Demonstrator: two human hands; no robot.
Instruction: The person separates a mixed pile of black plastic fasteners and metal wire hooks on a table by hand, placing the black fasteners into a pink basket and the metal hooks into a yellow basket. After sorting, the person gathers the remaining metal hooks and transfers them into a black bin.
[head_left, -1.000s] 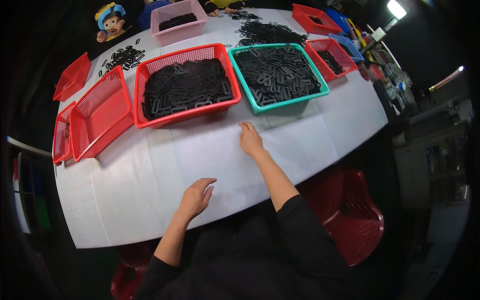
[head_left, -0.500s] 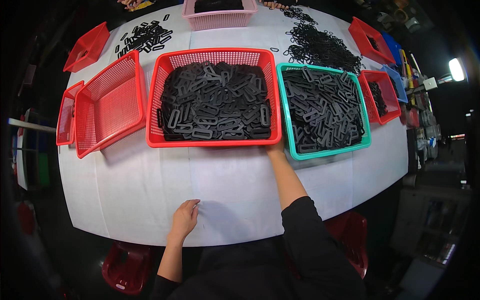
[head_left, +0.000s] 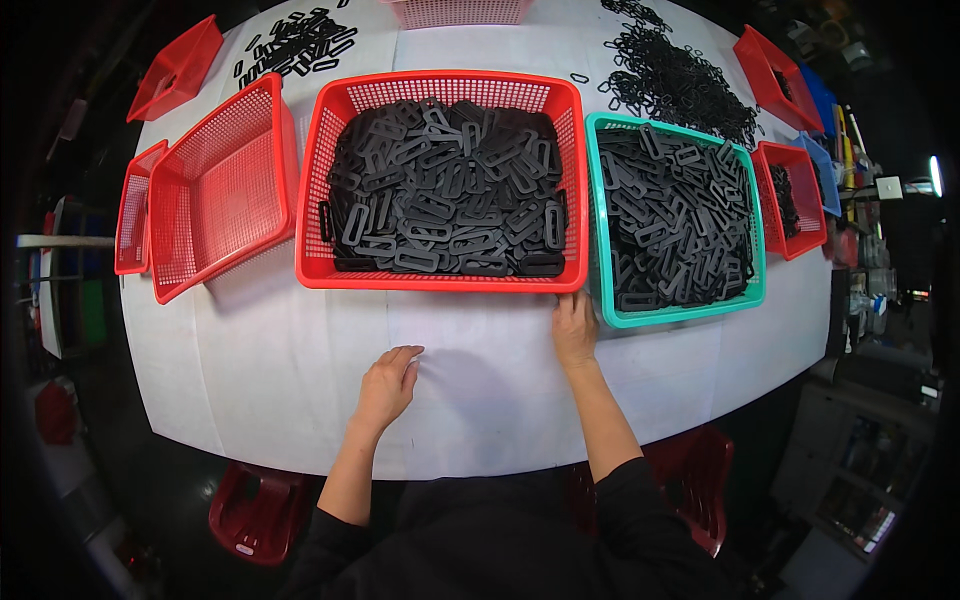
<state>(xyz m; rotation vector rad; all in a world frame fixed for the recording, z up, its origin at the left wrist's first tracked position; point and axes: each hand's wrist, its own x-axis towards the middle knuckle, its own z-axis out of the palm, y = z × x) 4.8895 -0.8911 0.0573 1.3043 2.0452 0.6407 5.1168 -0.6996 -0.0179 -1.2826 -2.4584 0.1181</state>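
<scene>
A red basket (head_left: 440, 282) full of flat black slotted buckle-like plastic pieces (head_left: 430, 200) stands in front of me. To its right is a green basket (head_left: 690, 317) holding more such black pieces. My right hand (head_left: 574, 332) is at the red basket's front right corner, close to the green basket. Its fingers are stretched forward, and the tips meet the underside of the red rim, partly hidden there. Over the white table (head_left: 300, 400), my left hand (head_left: 388, 386) is held in front of the red basket, fingers loosely bent, thumb apart, nothing visible in it.
A tilted red basket (head_left: 215, 190) stands on the left, beside a narrower red one (head_left: 135, 215). Loose black pieces (head_left: 300, 45) lie at the far left; a pile of small black rings (head_left: 675, 80) lies at the far right. More red baskets (head_left: 790, 200) line the right edge.
My left hand has moved forward and right over the table. My right hand, earlier largely hidden behind the red basket's corner, now shows more fully in front of it. The whole view has shifted slightly.
</scene>
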